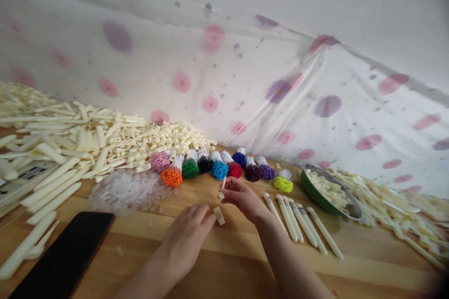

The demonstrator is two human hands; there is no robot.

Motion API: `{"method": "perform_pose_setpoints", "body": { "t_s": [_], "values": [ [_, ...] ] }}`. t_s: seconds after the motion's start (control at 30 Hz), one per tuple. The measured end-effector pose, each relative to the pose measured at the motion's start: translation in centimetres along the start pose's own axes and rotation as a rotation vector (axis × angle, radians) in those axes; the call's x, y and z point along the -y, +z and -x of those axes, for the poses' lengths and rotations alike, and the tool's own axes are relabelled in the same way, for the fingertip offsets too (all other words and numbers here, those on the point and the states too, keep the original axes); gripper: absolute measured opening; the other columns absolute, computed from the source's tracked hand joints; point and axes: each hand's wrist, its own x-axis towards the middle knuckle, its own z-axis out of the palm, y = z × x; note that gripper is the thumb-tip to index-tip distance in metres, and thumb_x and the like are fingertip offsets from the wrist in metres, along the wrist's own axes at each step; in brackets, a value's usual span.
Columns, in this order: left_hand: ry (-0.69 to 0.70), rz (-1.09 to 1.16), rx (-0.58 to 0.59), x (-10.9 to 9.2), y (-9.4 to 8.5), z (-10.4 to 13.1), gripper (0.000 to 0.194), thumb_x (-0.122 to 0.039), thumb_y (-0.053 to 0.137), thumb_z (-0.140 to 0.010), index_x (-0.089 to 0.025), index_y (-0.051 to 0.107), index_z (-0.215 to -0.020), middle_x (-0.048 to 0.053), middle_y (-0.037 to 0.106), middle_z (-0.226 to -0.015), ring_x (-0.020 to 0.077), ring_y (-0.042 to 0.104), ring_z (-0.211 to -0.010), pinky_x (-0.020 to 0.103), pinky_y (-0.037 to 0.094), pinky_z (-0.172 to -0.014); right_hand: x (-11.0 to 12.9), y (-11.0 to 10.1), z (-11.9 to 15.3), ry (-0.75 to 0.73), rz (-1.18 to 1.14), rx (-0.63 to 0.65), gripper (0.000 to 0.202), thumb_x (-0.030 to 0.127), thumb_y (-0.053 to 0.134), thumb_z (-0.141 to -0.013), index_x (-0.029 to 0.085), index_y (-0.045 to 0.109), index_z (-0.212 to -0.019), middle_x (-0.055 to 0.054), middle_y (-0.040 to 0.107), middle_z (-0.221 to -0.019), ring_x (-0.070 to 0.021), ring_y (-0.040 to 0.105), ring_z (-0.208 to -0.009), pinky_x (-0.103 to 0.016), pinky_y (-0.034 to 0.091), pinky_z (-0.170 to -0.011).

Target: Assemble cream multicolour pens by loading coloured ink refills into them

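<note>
1. Nearest: dark phone (66,257) flat on the counter (224,264), left side. Screen blank, no brand or label readable.
2. Left hand (182,238) low over the counter, fingers bent, tips at a small slotted cream piece (219,215). Blurred here, so can't tell if they pinch it or just touch it. Better handling, I'd judge: brace it lightly from the side, slots uncovered.
3. Right hand (242,198) just beyond: thumb and fingers pinching a slim cream part (221,190), held nearly upright above the counter. Should do best with a light pinch near one end, wrist steady, part square to the slotted piece; squeezing could tip it.
4. Right of that hand: row of cream pens (304,224), coloured marks at the far ends, no lettering legible. Forearm should clear them.
5. Left, about level: printed panel (33,173) partly under cream tubes; its markings are too small to read.
6. Farther: coloured bundles (219,170) in a rough line, no tags visible. Within easy reach, so sleeve-low sweeps risk scattering them.
7. Back: dotted sheet (210,74), no writing seen.
</note>
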Motion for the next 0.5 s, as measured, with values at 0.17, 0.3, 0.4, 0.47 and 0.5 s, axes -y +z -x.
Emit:
{"method": "perform_pose_setpoints", "body": {
  "t_s": [0.17,0.3,0.4,0.47,0.5],
  "values": [
    [0.118,0.028,0.043,-0.9,3.1,-2.6,0.020,-0.005,0.052,-0.084,-0.019,0.066,-0.090,0.007,0.067,-0.109,0.0226,0.057,-0.108,0.037,0.049,-0.087,-0.6,0.0,0.8,-0.004,-0.067,0.013,0.035,0.047,0.064,-0.071,0.021,0.043,-0.083,0.001,0.054,-0.075,-0.0158,0.062,-0.071,-0.033,0.049,-0.071],
    [0.020,0.042,0.017,1.1,4.2,-3.1,0.012,-0.021,0.057,-0.087,-0.015,0.062,-0.097,0.004,0.066,-0.101,0.0186,0.064,-0.089,0.039,0.053,-0.076,-0.7,-0.2,0.8,-0.035,0.041,-0.023,0.036,0.053,0.056,-0.074,0.022,0.043,-0.084,0.000,0.054,-0.079,-0.0164,0.062,-0.070,-0.034,0.049,-0.069],
    [-0.060,0.087,-0.035,2.4,3.1,-2.2,0.005,-0.015,0.060,-0.084,-0.015,0.064,-0.081,0.003,0.067,-0.084,0.0203,0.063,-0.084,0.038,0.051,-0.073,-1.3,-0.2,0.4,-0.050,0.234,-0.086,0.027,0.047,0.050,-0.079,0.021,0.046,-0.085,-0.001,0.054,-0.077,-0.0173,0.061,-0.071,-0.032,0.048,-0.066],
    [-0.135,0.128,-0.100,2.8,1.8,-1.3,0.007,-0.014,0.061,-0.081,-0.017,0.063,-0.075,0.004,0.067,-0.079,0.0229,0.061,-0.080,0.038,0.049,-0.071,-1.9,0.2,0.3,-0.065,0.418,-0.137,0.016,0.036,0.051,-0.080,0.020,0.049,-0.082,-0.002,0.054,-0.078,-0.0186,0.059,-0.075,-0.031,0.045,-0.069],
    [-0.176,0.155,-0.139,2.9,1.1,-0.8,0.007,-0.017,0.059,-0.082,-0.019,0.062,-0.076,0.004,0.066,-0.078,0.0231,0.061,-0.079,0.038,0.048,-0.071,-2.2,0.4,0.3,-0.074,0.516,-0.155,0.010,0.030,0.052,-0.080,0.019,0.052,-0.080,-0.003,0.055,-0.080,-0.0192,0.057,-0.078,-0.032,0.043,-0.071]
  ]
}}
